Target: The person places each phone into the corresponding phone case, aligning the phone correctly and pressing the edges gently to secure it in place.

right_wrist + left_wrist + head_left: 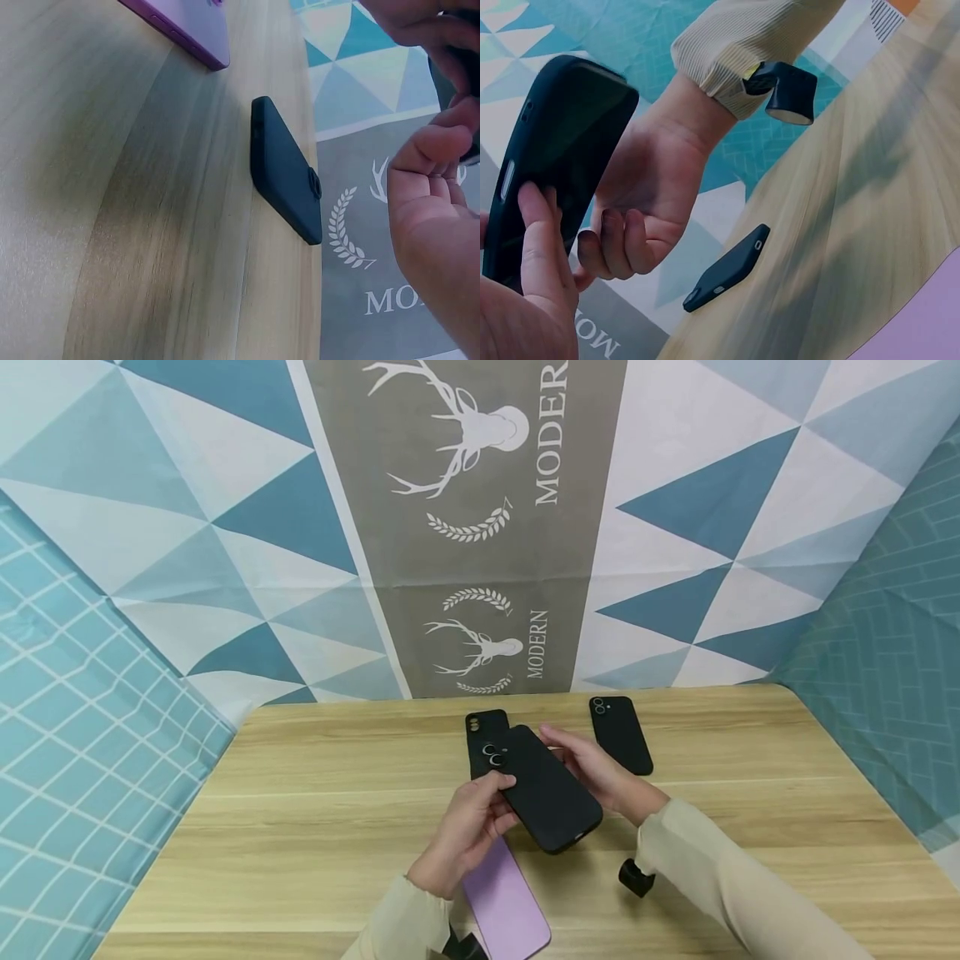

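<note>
A black phone in a black case (551, 802) is held tilted above the table, camera side up in the head view. My left hand (468, 827) grips its left side, thumb on the back and fingers underneath. At the far right edge of the phone, my right hand (600, 768) has its fingers against it; the left wrist view shows several of those fingers curled (622, 244). The phone hides the exact contact. Its dark glossy front (577, 127) also shows in the left wrist view.
Behind the held phone lies another black phone or case (487, 727), partly covered. A third black one (622, 739) rests at the back right. Under my left hand is a purple phone or case (510, 902). The wooden table (300, 827) meets a patterned backdrop.
</note>
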Demonstrator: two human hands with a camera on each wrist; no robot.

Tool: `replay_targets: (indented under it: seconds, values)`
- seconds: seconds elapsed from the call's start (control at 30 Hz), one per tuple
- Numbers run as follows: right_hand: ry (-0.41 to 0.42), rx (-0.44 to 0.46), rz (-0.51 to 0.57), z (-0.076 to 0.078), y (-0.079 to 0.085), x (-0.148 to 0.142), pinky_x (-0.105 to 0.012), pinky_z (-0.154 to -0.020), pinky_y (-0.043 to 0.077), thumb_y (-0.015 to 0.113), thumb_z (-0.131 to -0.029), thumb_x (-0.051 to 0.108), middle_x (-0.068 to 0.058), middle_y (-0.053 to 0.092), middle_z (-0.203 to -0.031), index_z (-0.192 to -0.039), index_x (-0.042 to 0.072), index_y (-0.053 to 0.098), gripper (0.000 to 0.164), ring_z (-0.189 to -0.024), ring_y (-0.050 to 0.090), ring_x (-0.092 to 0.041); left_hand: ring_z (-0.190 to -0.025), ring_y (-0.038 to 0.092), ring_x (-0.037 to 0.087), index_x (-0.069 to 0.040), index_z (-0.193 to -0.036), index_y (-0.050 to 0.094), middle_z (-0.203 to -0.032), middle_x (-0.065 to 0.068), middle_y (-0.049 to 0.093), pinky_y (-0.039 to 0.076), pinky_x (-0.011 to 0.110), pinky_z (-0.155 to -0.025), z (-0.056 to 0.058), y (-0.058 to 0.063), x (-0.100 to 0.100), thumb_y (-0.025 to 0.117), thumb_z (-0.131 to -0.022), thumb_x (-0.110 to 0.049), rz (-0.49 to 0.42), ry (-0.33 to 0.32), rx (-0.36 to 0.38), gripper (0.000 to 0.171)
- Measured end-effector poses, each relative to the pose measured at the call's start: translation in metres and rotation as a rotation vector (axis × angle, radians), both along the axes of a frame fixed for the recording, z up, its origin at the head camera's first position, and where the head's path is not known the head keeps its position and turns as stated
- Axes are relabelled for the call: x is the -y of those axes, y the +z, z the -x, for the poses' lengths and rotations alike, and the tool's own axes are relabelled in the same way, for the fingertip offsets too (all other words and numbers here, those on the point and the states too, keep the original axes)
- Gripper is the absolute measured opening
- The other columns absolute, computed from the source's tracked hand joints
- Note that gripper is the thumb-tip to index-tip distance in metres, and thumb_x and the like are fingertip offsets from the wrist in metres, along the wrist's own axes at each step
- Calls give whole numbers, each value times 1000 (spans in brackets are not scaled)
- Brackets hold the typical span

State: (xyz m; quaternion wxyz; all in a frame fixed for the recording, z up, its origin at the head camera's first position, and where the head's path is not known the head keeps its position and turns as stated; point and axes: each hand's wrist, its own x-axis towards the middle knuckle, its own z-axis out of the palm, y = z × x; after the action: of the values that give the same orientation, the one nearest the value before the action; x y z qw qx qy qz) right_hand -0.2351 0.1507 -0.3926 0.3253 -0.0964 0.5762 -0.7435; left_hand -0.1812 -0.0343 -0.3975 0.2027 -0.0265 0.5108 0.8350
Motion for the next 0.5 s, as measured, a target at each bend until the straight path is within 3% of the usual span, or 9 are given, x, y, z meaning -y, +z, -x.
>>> replay_targets:
  seconds: [0.1,0.23,0.5]
  values:
    - [19,-15,24,1,0,-1,-27,-67,53,33,-94,42,4,67,-81,-96,19,60,35,-72,63,-10,-59,60,6,-9,-78,58,-67,-2,65,51,14,-55,-1,0,-2,49,-83,-11,0,-47,1,11]
    - [-18,-28,18,2,-2,-1,-24,-62,53,37,-93,40,6,66,-74,-87,19,63,35,-66,63,-8,-61,61,6,-9,-79,60,-69,-2,66,51,15,-56,-2,0,-2,50,-83,-10,-1,-104,-3,11]
    - [-25,-94,-1,2,-5,-4,-22,-58,52,44,-92,30,5,67,-69,-81,15,67,30,-63,63,-8,-67,64,8,-7,-85,60,-72,-1,67,53,18,-62,-2,0,-2,49,-81,-8,-9,-188,-4,11]
